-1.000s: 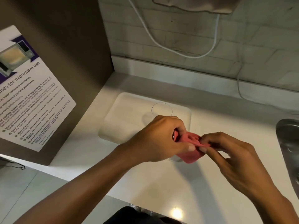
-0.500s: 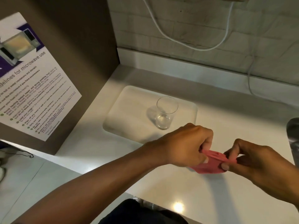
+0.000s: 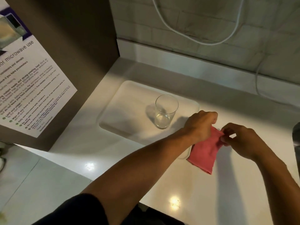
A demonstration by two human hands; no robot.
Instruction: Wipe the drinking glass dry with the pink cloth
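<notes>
The left hand (image 3: 200, 125) and the right hand (image 3: 240, 140) both pinch the top edge of the pink cloth (image 3: 205, 151), the left with curled fingers at the cloth's ten o'clock corner, the right with thumb and fingertips at its one o'clock corner. The cloth hangs down from the two hands as a folded, roughly rectangular piece, its lower end toward five o'clock and just above the white tabletop (image 3: 211, 192).

At ten o'clock from the hands, near but apart from them, the drinking glass (image 3: 165, 111) stands upright and untouched on a white tray (image 3: 123, 111). The cloth's lower left part overlaps the tray's near right corner in this view.

Farther out at nine o'clock a brown cabinet side (image 3: 73, 46) carries a printed notice (image 3: 29, 88) about microwave use. At twelve o'clock a white cable (image 3: 194, 41) loops across the tiled wall (image 3: 243, 46). At three o'clock, a dark metal object (image 3: 296, 140) is cut off by the frame edge.
</notes>
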